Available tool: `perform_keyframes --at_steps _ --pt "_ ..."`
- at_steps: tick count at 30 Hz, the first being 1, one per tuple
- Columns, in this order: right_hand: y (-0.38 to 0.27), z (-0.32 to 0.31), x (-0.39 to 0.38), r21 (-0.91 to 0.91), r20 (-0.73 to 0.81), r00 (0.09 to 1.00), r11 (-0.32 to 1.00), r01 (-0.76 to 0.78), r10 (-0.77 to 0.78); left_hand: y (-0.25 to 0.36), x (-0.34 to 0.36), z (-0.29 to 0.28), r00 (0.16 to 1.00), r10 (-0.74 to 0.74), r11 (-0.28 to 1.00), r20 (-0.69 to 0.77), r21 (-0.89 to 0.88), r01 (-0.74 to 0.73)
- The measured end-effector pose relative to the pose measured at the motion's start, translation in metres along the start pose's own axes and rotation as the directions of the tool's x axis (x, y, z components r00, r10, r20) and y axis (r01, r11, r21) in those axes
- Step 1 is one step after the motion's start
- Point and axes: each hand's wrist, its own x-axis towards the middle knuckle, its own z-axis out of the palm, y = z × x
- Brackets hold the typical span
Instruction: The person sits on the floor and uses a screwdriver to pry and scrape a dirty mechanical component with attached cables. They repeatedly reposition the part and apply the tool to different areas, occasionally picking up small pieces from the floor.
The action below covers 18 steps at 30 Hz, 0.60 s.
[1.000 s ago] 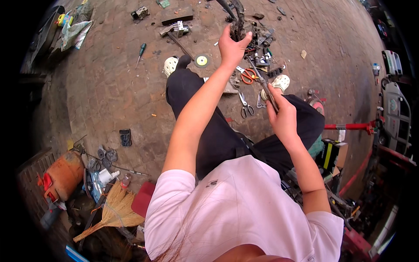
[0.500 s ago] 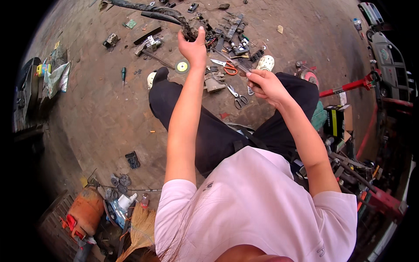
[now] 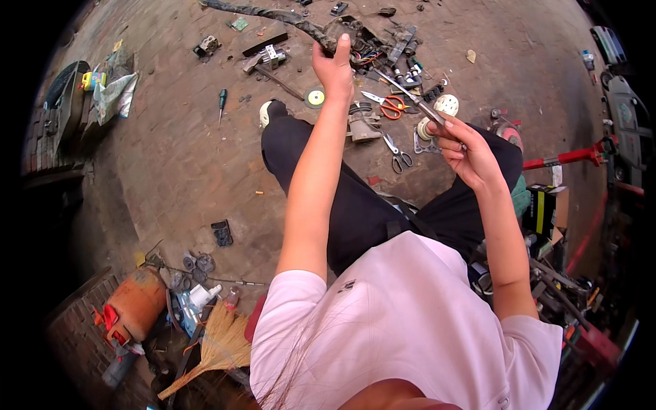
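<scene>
My left hand (image 3: 333, 74) is closed round a thick black-wrapped wiring harness (image 3: 280, 14), its thumb pointing up. The harness trails off to the far left, and thin coloured wires (image 3: 369, 57) show just right of that hand. In my right hand (image 3: 468, 152) is a long, narrow metal tool (image 3: 410, 93), perhaps a knife. Its tip points far left, towards the wires, apart from my left hand. On the ground between my legs lie orange-handled scissors (image 3: 391, 107), black-handled scissors (image 3: 396, 156) and a grey metal part (image 3: 363, 123).
A yellow disc (image 3: 315, 98), a screwdriver (image 3: 222, 104) and a metal block with a rod (image 3: 273, 57) lie left of my hands. An orange tank (image 3: 139, 305) and a straw broom (image 3: 222, 342) are at lower left. A red bar (image 3: 562, 159) and cardboard box (image 3: 549, 212) stand right.
My right hand has drawn back to the right and nearer to me, taking the tool's tip farther from the wires. My left hand keeps its hold on the harness. The whole view has shifted.
</scene>
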Motion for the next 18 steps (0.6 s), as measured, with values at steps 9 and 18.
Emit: perform_keyframes --at_steps 9,18 --pt "0.006 0.013 -0.012 0.224 -0.018 1.0 0.975 0.003 0.001 0.0 0.003 0.003 1.0 0.012 0.998 -0.015 -0.068 -0.013" --pt "0.012 0.012 -0.013 0.219 -0.013 0.999 0.975 0.034 -0.032 -0.001 0.002 0.006 0.999 0.042 0.997 0.026 -0.065 -0.04"
